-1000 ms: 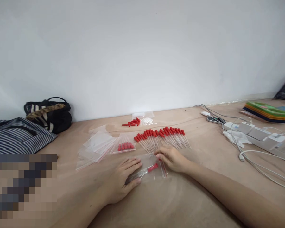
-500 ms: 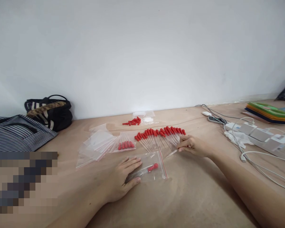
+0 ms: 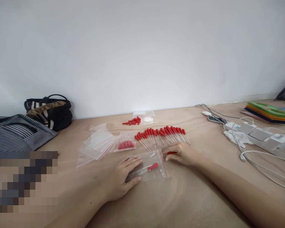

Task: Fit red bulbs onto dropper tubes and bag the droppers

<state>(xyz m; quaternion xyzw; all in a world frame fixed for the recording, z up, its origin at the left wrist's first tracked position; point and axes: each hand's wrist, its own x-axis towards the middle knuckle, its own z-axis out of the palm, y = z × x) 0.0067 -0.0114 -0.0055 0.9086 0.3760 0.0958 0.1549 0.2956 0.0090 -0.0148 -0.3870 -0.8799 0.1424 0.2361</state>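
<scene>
A clear zip bag (image 3: 144,174) with a red strip along its right edge lies flat on the table. Inside it are droppers with red rubber bulbs (image 3: 153,166), their clear tubes pointing left. My left hand (image 3: 127,172) rests on the bag's left end, fingers spread. At the bag's right edge, my right hand (image 3: 180,153) pinches a dropper (image 3: 171,153); its red bulb shows between the fingers, and its tube is mostly hidden. Just beyond lies a fanned row of red-bulbed droppers (image 3: 167,130), tubes towards me.
Left of the row are a bag of several droppers (image 3: 126,145) and fanned zip bags (image 3: 95,145). Loose red bulbs (image 3: 132,121) and glass tubes (image 3: 148,120) lie near the wall. Chargers (image 3: 261,134) and cables stand right; a striped bag (image 3: 19,133) lies left.
My right hand has moved left and nearer from the row's right end to the bag's edge, bringing a dropper with it. My left hand stays put.
</scene>
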